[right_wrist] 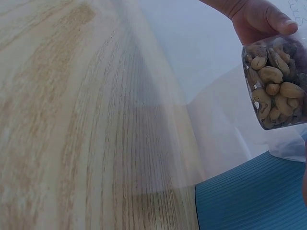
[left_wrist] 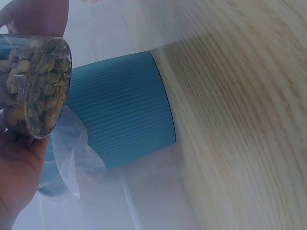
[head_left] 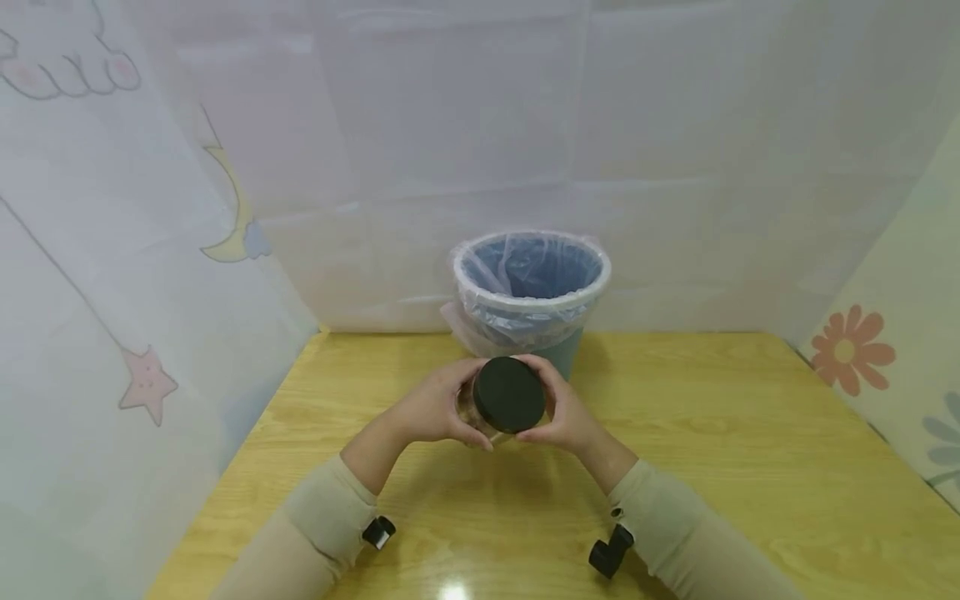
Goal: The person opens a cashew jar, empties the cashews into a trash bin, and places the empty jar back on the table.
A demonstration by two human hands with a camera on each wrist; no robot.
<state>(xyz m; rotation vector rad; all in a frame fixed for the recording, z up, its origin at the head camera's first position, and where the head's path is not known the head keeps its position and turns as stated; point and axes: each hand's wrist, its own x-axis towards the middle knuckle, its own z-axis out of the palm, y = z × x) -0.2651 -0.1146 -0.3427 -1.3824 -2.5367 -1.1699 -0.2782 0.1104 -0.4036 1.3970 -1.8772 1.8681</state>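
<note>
A clear jar (right_wrist: 276, 88) of mixed nuts, with cashews and peanuts visible through its wall, is held above the table between both hands. Its dark, round lid (head_left: 510, 394) faces up toward the head camera. From the left side, my left hand (head_left: 431, 408) grips the jar's body, thumb at the front. My right hand (head_left: 566, 421) curls its fingers and thumb around the lid's right edge. In the left wrist view the jar's bottom (left_wrist: 49, 88) shows nuts and darker crumbs. Only a sliver of the right hand appears in the right wrist view.
Behind the hands stands a blue ribbed waste bin (left_wrist: 122, 108) with a white rim, lined with a clear plastic bag (head_left: 487, 321). The wooden table (head_left: 712, 433) meets a pale wall covering at its back edge. Cartoon-printed sheets (head_left: 150, 333) hang at both sides.
</note>
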